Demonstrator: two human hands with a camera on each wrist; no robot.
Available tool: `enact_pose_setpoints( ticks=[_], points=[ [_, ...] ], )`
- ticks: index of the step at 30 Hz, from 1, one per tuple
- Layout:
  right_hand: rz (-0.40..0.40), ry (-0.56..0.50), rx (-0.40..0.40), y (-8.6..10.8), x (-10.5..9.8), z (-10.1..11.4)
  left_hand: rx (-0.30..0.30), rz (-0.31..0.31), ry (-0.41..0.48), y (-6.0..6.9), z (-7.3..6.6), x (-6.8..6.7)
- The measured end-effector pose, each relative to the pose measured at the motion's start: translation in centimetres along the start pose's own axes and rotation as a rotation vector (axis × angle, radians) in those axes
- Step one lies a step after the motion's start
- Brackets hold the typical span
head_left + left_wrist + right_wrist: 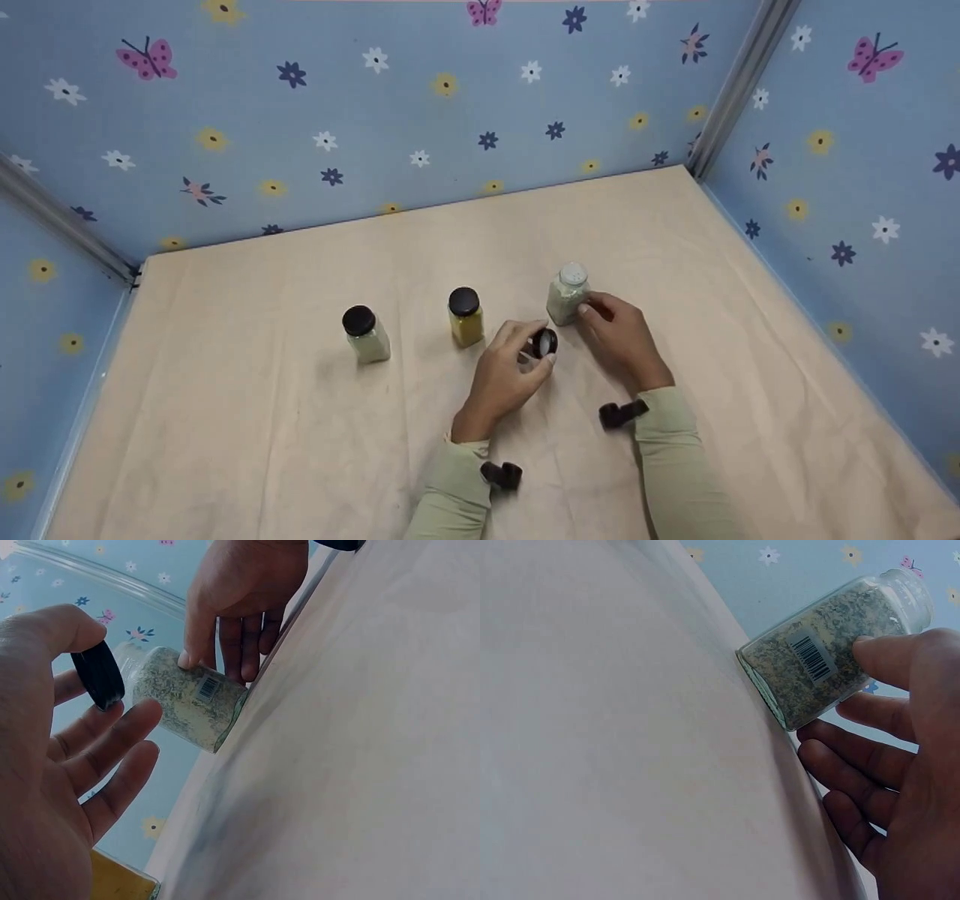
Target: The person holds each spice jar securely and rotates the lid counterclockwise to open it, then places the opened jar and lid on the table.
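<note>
A glass jar of dried herbs [568, 296] stands uncapped on the cloth, a perforated top showing at its mouth. The right hand [624, 335] holds its side between thumb and fingers; in the right wrist view the thumb lies on the jar [817, 652] near a barcode label. Just left of the jar, the left hand [506, 371] pinches a black cap [545, 343] by its rim, clear of the jar. In the left wrist view the cap [99, 676] is between thumb and fingers, its other fingers spread apart.
A capped jar with yellow contents [466, 319] stands left of the left hand. Farther left is another black-capped jar with pale green contents [368, 337]. Blue patterned panels [420, 112] border the cloth-covered table [225, 390] at the back and both sides.
</note>
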State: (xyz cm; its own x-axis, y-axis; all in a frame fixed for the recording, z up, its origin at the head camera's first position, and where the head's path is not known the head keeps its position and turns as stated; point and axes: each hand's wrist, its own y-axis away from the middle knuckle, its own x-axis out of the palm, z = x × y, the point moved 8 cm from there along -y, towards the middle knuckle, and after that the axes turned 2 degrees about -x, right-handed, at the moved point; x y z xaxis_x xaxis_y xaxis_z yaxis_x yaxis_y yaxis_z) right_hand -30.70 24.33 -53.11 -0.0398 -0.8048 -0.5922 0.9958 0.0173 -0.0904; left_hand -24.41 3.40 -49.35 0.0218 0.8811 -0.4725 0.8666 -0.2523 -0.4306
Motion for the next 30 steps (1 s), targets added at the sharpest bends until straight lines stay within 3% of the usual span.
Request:
enact_pose_setpoints(
  ticks=[23, 30],
  points=[
    [0.010, -0.001, 0.005, 0.0, 0.2, 0.2, -0.043, 0.086, -0.113, 0.2, 0.2, 1.4],
    [0.009, -0.008, 0.000, 0.1, 0.1, 0.1, -0.017, 0.124, -0.098, 0.3, -0.2, 2.2]
  ],
)
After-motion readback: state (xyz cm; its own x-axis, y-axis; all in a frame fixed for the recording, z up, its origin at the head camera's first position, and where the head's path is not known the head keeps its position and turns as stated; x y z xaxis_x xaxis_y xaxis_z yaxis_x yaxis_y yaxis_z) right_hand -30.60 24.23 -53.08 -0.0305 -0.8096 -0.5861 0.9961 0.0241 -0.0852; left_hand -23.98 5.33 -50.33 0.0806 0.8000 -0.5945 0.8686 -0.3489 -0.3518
